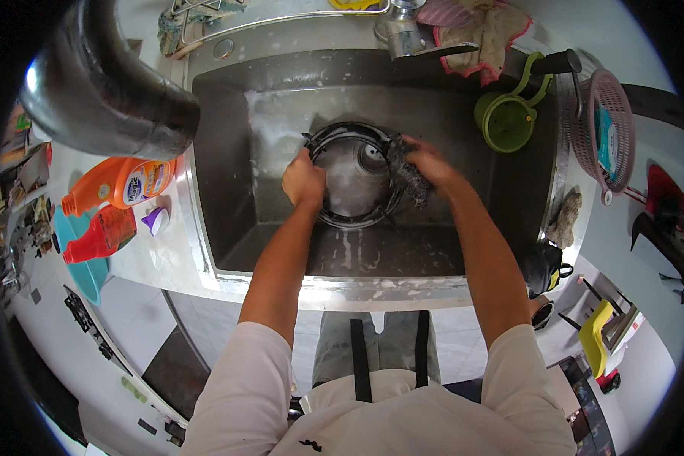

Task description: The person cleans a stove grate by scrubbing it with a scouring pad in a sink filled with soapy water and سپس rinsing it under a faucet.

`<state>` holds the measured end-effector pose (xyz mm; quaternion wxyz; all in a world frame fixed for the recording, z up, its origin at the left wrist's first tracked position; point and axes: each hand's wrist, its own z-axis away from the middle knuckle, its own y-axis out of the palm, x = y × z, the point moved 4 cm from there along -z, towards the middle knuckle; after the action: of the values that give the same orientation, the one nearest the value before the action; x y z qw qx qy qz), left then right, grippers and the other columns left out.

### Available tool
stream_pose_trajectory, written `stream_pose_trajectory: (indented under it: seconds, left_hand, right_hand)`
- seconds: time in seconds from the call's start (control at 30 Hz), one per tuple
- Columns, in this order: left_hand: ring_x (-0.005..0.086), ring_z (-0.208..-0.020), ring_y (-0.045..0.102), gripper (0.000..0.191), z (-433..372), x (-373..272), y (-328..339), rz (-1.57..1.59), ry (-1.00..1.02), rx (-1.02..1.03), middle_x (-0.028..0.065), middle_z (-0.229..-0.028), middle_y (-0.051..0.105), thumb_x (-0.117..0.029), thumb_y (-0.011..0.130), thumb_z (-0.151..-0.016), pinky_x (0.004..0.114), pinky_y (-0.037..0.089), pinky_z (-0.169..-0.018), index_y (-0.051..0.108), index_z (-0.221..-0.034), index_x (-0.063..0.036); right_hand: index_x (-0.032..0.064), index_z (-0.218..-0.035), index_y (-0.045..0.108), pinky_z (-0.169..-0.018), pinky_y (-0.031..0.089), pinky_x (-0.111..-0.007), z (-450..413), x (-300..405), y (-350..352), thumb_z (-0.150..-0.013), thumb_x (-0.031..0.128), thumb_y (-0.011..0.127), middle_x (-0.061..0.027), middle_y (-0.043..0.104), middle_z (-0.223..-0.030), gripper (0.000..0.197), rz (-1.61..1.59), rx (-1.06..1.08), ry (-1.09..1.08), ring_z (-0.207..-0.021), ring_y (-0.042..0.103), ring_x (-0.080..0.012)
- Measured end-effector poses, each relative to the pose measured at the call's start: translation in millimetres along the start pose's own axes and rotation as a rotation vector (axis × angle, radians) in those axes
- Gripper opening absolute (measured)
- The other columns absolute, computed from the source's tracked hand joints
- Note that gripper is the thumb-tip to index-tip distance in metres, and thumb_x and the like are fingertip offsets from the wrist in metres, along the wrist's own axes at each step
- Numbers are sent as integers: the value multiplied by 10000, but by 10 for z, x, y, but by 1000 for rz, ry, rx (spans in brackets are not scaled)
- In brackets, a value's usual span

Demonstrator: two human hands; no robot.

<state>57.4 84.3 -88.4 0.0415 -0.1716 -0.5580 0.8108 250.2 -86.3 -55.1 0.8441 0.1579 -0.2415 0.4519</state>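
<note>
Inside a dark metal sink, my left hand grips the left side of a black ring-shaped frame, which looks like a pan support. Its fingertips are partly hidden behind the rim. On the opposite side, my right hand holds a grey scouring pad against the ring. The wet sink floor and the round drain show through the ring's open middle. Foamy streaks mark the sink around it.
A green dipper hangs at the sink's right side. The faucet and a cloth are at the back. Orange and red bottles stand left, below a large metal pipe. A pink basket is at right.
</note>
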Motion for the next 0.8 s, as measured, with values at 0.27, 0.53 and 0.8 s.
stream_pose_trajectory:
  seconds: [0.27, 0.53, 0.8]
  left_hand:
    - [403, -848, 674, 168, 5, 16, 18, 4, 14, -30, 176, -878, 700, -91, 591, -773, 519, 529, -739, 625, -936, -107]
    - [408, -860, 671, 156, 11, -6, -26, 23, 18, -7, 177, -883, 699, -97, 596, -781, 522, 528, -743, 616, -935, -104]
    - [394, -871, 677, 162, 2, -27, -22, -16, 5, 10, 171, -902, 705, -108, 604, -786, 511, 529, -745, 615, -948, -111]
  right_hand:
    - [51, -1533, 282, -1148, 296, -368, 54, -91, 171, -847, 124, 575, -173, 333, -1556, 749, 89, 8, -72, -1406, 364, -311]
    - [24, -1453, 418, -1072, 380, -400, 51, -179, -67, -843, 160, 585, -200, 450, -1467, 648, 17, -2, -6, -1309, 478, -338]
    - [29, -1462, 349, -1040, 416, -468, -221, -212, -265, -875, 300, 591, -302, 504, -1353, 690, 395, -667, 45, -1219, 527, -448]
